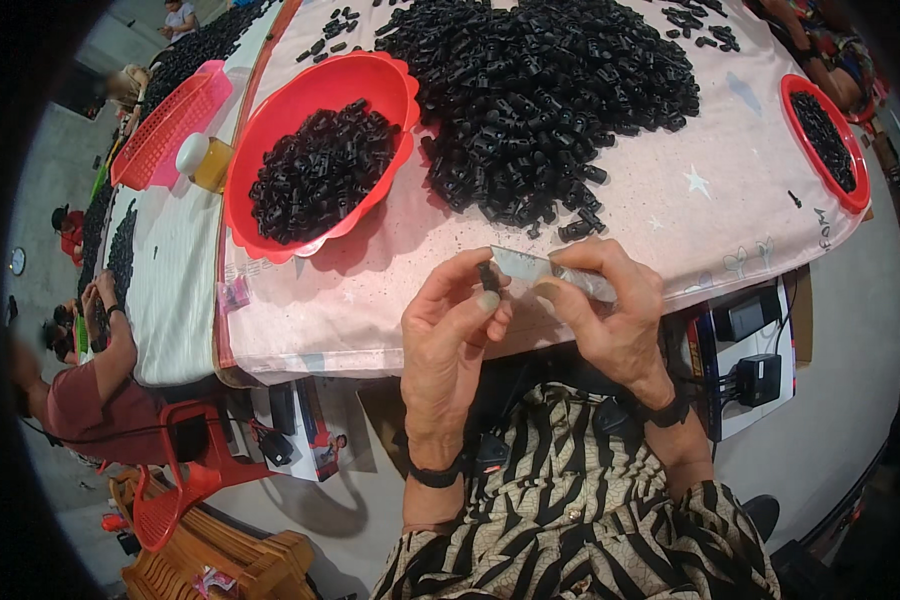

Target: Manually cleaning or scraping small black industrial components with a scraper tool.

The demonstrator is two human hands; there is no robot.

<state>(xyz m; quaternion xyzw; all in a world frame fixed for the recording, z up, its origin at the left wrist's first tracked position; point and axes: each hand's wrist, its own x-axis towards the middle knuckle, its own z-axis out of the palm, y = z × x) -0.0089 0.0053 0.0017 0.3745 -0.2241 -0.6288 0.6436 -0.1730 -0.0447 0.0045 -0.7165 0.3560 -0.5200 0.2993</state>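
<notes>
Between the thumb and fingers of my left hand (434,335) is a small black plastic part (488,278), held upright. My right hand (618,312) grips a flat metal blade (520,264) by its pale, wrapped-looking end (585,284). The blade points left, its tip close to the top of the black part; whether they touch I cannot tell. Both hands are over the table's near edge. Just beyond them lies a large heap of similar black parts (540,100). A red scalloped basin (410,75) at the left holds many more.
Pink patterned cloth (670,220) covers the table. Farther left are a pink basket (170,125) and a jar of yellow liquid (210,165). A red tray (860,195) of black parts sits at the right edge. Another person (100,390) works at the left, by a red chair (170,500).
</notes>
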